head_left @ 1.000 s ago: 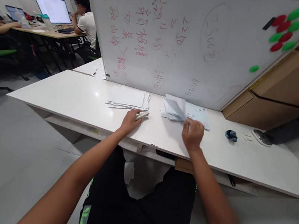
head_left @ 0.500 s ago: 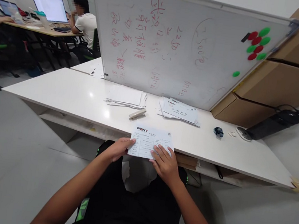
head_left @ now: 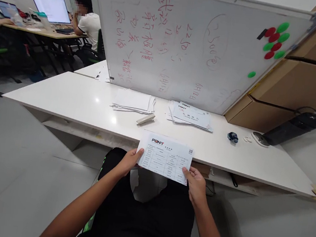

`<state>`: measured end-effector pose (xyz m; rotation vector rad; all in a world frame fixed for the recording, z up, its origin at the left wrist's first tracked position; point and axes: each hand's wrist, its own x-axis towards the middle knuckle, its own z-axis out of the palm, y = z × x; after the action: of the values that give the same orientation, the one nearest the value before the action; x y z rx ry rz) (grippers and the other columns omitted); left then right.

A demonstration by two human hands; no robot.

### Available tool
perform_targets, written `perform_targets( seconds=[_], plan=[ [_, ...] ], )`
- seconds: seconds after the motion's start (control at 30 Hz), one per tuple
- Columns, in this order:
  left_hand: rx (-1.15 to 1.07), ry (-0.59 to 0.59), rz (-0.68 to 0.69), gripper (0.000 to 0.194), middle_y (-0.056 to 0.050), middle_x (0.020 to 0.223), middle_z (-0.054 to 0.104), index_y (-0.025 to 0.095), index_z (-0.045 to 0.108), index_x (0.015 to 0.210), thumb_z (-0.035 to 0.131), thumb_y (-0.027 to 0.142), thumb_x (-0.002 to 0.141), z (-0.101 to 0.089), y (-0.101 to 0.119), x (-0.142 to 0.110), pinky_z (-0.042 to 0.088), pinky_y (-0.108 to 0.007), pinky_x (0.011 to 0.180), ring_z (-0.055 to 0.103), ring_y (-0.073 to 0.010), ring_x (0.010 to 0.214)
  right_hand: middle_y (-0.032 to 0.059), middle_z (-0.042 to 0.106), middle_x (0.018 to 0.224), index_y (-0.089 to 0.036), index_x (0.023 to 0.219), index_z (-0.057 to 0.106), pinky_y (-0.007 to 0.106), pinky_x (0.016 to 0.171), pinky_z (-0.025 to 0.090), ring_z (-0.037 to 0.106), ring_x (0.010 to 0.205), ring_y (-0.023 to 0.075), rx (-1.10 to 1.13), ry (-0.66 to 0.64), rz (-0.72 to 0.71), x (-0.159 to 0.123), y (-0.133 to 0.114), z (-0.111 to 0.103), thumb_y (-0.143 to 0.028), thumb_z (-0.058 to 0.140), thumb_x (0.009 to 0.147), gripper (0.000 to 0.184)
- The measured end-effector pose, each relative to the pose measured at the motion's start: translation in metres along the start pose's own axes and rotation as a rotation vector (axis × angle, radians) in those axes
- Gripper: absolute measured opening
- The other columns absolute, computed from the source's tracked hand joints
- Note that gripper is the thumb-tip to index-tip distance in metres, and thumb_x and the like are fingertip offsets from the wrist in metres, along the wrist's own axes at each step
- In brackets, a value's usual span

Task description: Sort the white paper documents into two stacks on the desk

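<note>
Printed report sheet: The PONY-headed report sheet (head_left: 164,159) is above the person's lap at the near edge of the surface (head_left: 62,96), printed table facing the person, right side a little lower in view. Contact with the edge cannot be told, nor whether it is one sheet or several.
Left hand: The left hand (head_left: 129,162) pinches the sheet's left side, thumb on the printed face.
Right hand: The right hand (head_left: 196,183) pinches the sheet near its lower right corner, thumb on top, fingers partly hidden behind.
Stapler: A pale stapler (head_left: 145,119) lies at a slant on the surface, nearer the person than both paper stacks, near the left one.
Left stack: A stack of blank-faced papers (head_left: 132,100), edges uneven, rests near the whiteboard (head_left: 163,33).
Right stack: A fanned pile of PONY reports (head_left: 193,118) lies well apart to the right of the stapler, also near the whiteboard.
Right end of surface: A small dark blue object (head_left: 232,137), identity unclear, lies beside small white pieces (head_left: 247,139); a black bottle-like object (head_left: 296,127) stands or leans beyond.
Whiteboard: It bears red handwriting and a cluster of red and green magnets (head_left: 276,40); cardboard boxes (head_left: 310,84) are stacked at its right.
Background, left: A seated person in a white top (head_left: 92,28) is beside a lit monitor (head_left: 50,7).
</note>
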<state>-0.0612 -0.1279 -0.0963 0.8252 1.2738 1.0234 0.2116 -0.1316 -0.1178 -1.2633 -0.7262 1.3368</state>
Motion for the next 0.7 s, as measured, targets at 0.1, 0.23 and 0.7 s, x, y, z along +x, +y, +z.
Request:
perform_targets(
  seconds=[0.1, 0.23, 0.7],
  plan=[
    [-0.014, -0.046, -0.038, 0.053, -0.010, 0.086, 0.071, 0.013, 0.067, 0.093, 0.064, 0.061, 0.073, -0.003, 0.002, -0.004, 0.049, -0.030, 0.065, 0.065, -0.0205, 0.077, 0.0047, 0.073, 0.078, -0.016, 0.084, 0.066, 0.034, 0.062, 0.056, 0.068, 0.066, 0.0201, -0.045, 0.021, 0.018, 0.000, -0.002, -0.008, -0.043, 0.082, 0.058, 0.041],
    [-0.030, -0.095, -0.067, 0.048, -0.011, 0.090, 0.071, 0.012, 0.070, 0.089, 0.070, 0.056, 0.070, -0.005, -0.001, -0.007, 0.049, -0.030, 0.066, 0.065, -0.0212, 0.079, 0.0034, 0.072, 0.074, -0.018, 0.083, 0.067, 0.030, 0.057, 0.053, 0.065, 0.063, 0.0184, -0.164, 0.087, -0.057, -0.002, 0.000, -0.014, -0.049, 0.077, 0.063, 0.038],
    [1.075, 0.226, 0.587, 0.034, -0.004, 0.068, 0.060, 0.020, 0.057, 0.072, 0.045, 0.047, 0.089, 0.034, 0.077, 0.077, 0.038, -0.031, 0.065, 0.058, -0.0222, 0.073, 0.0084, 0.070, 0.093, -0.021, 0.097, 0.066, 0.033, 0.070, 0.046, 0.063, 0.082, 0.0241, -1.138, 0.133, -0.528, 0.071, -0.089, 0.025, -0.054, 0.041, 0.088, 0.042]
  ],
)
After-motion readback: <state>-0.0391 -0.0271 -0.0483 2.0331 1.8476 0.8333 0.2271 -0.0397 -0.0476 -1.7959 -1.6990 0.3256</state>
